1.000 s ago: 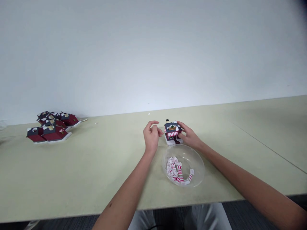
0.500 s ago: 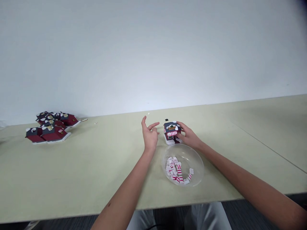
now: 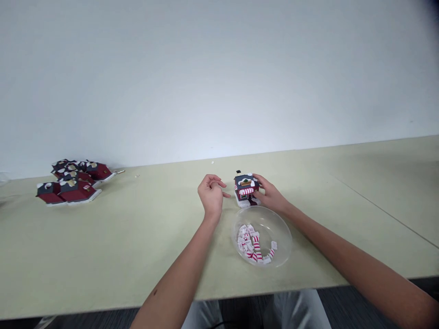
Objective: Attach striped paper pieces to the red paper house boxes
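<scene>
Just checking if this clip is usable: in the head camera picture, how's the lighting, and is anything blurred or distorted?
In the head view, the lighting is soft and even with only faint shadows; the clear bowl shows a pale sheen along its rim; the model house looks slightly soft in its fine detail; a dark blur fills the top right corner; wide-angle distortion makes the table's far edge slope.

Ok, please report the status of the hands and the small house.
Left hand empty, curled beside the model house. Right hand touching its side. Clear bowl of striped pieces just in front.
</scene>
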